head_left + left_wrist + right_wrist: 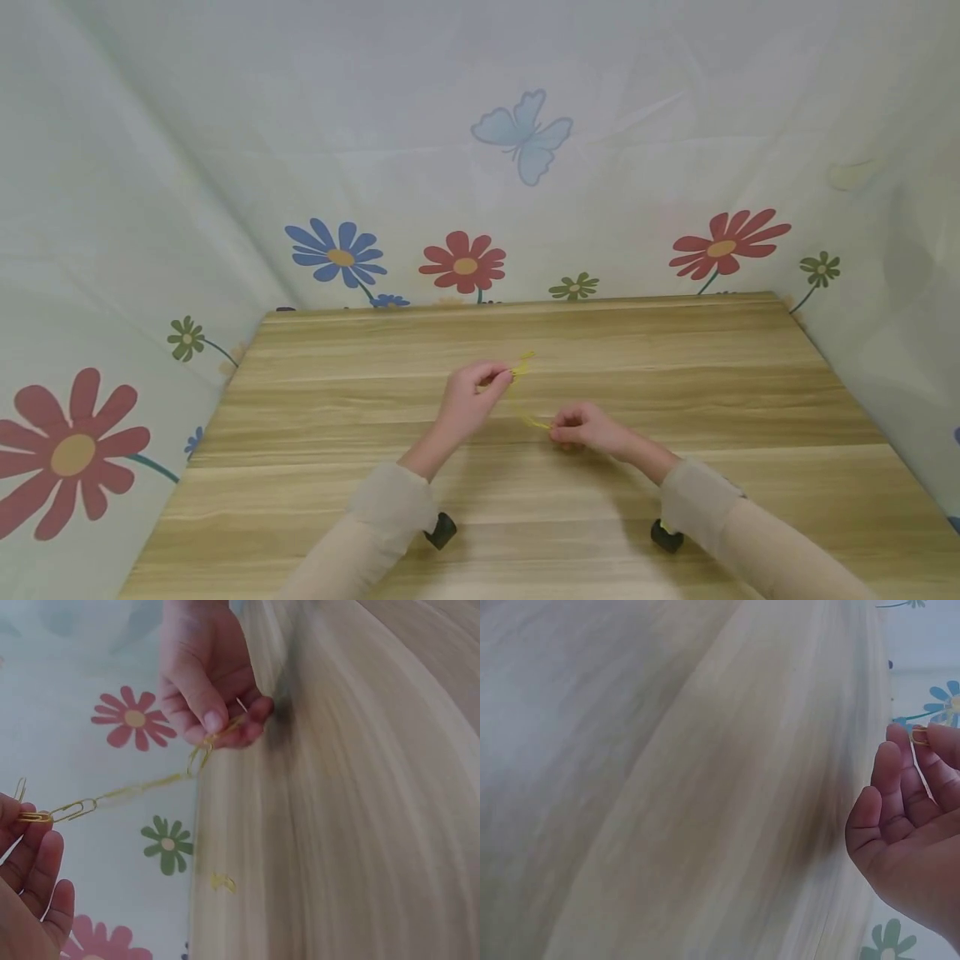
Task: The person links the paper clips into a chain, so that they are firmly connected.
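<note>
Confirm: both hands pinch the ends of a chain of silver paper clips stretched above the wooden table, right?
Not quite: the paper clip chain is gold-yellow, not silver, as the left wrist view shows plainly. The rest holds: the left hand pinches one end and the right hand the other, with the chain stretched between them above the wooden table.
</note>
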A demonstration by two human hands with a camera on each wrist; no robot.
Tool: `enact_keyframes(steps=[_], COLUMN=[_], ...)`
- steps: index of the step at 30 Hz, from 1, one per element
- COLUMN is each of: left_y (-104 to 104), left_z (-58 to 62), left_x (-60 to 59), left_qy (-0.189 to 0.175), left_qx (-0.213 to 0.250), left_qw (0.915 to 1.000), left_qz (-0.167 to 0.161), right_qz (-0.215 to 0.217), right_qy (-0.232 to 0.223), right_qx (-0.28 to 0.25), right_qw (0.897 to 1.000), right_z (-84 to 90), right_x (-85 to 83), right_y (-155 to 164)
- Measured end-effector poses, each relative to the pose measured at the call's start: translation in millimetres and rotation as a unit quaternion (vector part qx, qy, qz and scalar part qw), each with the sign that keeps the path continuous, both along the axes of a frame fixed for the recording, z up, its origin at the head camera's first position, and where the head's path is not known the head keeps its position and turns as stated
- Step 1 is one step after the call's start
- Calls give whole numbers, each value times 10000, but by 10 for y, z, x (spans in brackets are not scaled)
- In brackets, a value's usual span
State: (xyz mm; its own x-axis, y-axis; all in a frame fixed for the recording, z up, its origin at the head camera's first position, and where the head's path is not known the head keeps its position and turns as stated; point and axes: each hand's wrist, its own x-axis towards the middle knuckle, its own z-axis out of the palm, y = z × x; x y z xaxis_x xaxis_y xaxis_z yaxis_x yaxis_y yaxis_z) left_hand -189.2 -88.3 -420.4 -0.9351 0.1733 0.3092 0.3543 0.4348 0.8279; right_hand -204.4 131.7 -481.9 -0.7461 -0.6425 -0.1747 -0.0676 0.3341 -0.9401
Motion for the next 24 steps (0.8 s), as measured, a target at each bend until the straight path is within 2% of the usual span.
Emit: enact_keyframes(steps=[5, 12, 18, 24], left_y=[-122, -236, -282, -293], left_z=[-130, -346, -537, -626], left_x=[27, 98, 144, 170], left_qy=[-238, -712, -838, -762], left_qx=[80, -110, -274, -342], left_qw=[9996, 9972, 9960, 9963], left_qz=[86, 202, 147, 177], right_qz=[-15, 85, 260, 166], right_qy=[-37, 174, 394, 491], right_qx=[149, 454, 811, 1144], right_qw=[9999, 9988, 9956, 9921], right_z=[-35, -14, -22, -9], right_x=[-14, -18, -60, -136], right_y=[46, 46, 42, 27])
